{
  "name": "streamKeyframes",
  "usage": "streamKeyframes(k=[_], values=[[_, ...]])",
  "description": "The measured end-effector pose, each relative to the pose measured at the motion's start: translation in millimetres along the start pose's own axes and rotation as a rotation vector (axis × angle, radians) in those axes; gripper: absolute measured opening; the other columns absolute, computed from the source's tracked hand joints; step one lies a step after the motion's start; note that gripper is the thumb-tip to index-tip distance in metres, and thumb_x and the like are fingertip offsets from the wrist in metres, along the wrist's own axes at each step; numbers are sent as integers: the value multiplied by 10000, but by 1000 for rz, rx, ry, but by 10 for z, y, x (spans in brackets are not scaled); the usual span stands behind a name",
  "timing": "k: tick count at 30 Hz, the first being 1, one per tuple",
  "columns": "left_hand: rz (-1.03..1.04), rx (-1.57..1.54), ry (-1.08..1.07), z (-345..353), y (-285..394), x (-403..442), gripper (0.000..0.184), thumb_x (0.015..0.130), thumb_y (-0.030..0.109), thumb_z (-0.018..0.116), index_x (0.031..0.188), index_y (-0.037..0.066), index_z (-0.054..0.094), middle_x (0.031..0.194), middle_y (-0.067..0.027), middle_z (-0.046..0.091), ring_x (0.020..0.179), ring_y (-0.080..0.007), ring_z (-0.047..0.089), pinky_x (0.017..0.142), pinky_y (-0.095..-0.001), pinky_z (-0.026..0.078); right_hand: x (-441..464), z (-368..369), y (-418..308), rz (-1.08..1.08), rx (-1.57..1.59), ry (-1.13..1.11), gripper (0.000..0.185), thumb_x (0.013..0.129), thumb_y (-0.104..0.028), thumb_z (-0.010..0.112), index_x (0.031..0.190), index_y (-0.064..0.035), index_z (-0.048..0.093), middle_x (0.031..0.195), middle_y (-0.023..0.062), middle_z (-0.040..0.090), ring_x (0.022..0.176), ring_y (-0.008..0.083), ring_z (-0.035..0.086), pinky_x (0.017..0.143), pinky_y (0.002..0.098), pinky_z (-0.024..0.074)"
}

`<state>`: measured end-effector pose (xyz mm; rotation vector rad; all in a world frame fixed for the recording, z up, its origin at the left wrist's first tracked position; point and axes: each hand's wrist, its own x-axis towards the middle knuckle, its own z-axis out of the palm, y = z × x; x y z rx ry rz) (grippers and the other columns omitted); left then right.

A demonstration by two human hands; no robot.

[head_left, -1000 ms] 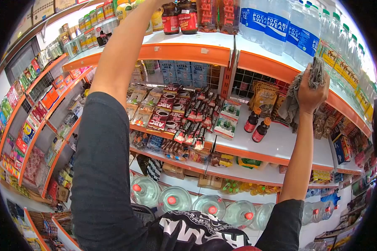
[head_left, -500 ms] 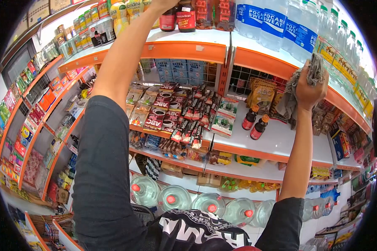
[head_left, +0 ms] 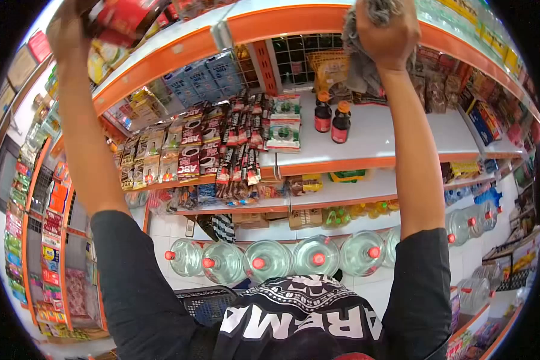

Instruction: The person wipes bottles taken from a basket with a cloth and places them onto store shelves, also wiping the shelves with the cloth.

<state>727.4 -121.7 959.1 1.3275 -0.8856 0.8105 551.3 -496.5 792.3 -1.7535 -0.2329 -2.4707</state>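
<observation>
At the upper left my left hand (head_left: pixel 69 36) is closed around a dark drink bottle (head_left: pixel 123 21) with a red label. The bottle is tilted and smeared by motion, and its cap end cannot be made out. My right hand (head_left: pixel 396 36) grips a crumpled grey cloth (head_left: pixel 366 72) in front of the orange edge of the upper shelf (head_left: pixel 309 13). Below and left of the cloth, two small dark bottles with orange caps stand upright on the white middle shelf (head_left: pixel 375 129): a front bottle (head_left: pixel 340 125) and a back bottle (head_left: pixel 322 113).
Coffee sachets (head_left: pixel 192 144) and white-green packets (head_left: pixel 284 132) lie left of the small bottles. Blue milk cartons (head_left: pixel 204 81) stand behind them. Large water jugs (head_left: pixel 267 261) line the floor, beside a dark basket (head_left: pixel 207 303). More stocked shelves (head_left: pixel 54 222) stand at the left.
My left hand has moved left and now has a bottle with it, away from the upper shelf's row. My right hand has shifted up and left with the cloth. The view has turned.
</observation>
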Motion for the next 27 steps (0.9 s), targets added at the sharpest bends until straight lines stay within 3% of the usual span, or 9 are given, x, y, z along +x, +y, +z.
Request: streamKeyframes(k=[1,3,5,7,9,11,15,23,27], values=[[-7,-71,9,156,304,-264,315,863,270,548,1072,40,599,966,-74,633,844,-185,595,742,-298,480,-7,-9,10,-4,3,-12,253,702,-104,620,940,-29,582,827,170,554,720,359,565,620,385,468],[212,-12,-79,341,579,-811,622,826,553,514,952,-52,588,856,-119,607,772,-219,599,703,-351,497,-8,-27,45,-14,9,-31,241,708,-113,617,932,-35,577,826,169,549,716,358,564,612,393,465],[-24,-133,-198,403,729,-1188,618,815,571,516,929,-33,574,863,-114,589,750,-209,577,684,-315,476,-10,-33,52,4,9,-37,233,708,-118,615,923,-37,572,819,168,544,711,358,562,609,397,464],[-17,-328,-681,579,705,-1526,574,793,542,568,852,-28,584,782,-102,584,690,-185,556,631,-285,457,0,-32,50,35,32,-46,219,709,-127,610,905,-42,563,805,165,534,701,358,557,604,406,462],[137,-297,-610,1064,713,-2140,498,726,467,676,781,-22,597,724,-97,586,670,-174,556,603,-265,444,11,-56,30,42,32,-54,215,706,-129,610,898,-44,560,796,165,531,696,357,555,604,408,462],[9,-358,-662,1467,645,-2576,346,571,281,792,715,10,631,686,-50,589,627,-143,530,575,-260,419,27,-89,13,58,43,-63,208,701,-131,609,884,-48,555,776,164,525,687,357,550,603,412,461],[-162,-271,-864,2162,245,-3208,272,604,218,756,748,11,651,689,-49,578,645,-129,533,593,-251,414,73,-127,29,69,147,-62,211,692,-131,607,879,-48,552,754,163,518,680,359,544,601,414,459],[-349,-365,-643,3512,-551,-3945,249,660,181,731,807,2,640,755,-80,614,698,-168,580,647,-284,446,92,-130,71,55,167,-70,210,690,-126,602,880,-50,554,760,170,523,691,364,543,604,413,457],[-98,-244,-380,3779,-598,-3993,267,677,193,722,862,17,644,835,-112,645,776,-237,623,683,-329,463,54,-102,103,73,159,-82,220,685,-124,613,885,-51,555,776,171,535,702,369,543,616,418,455]])
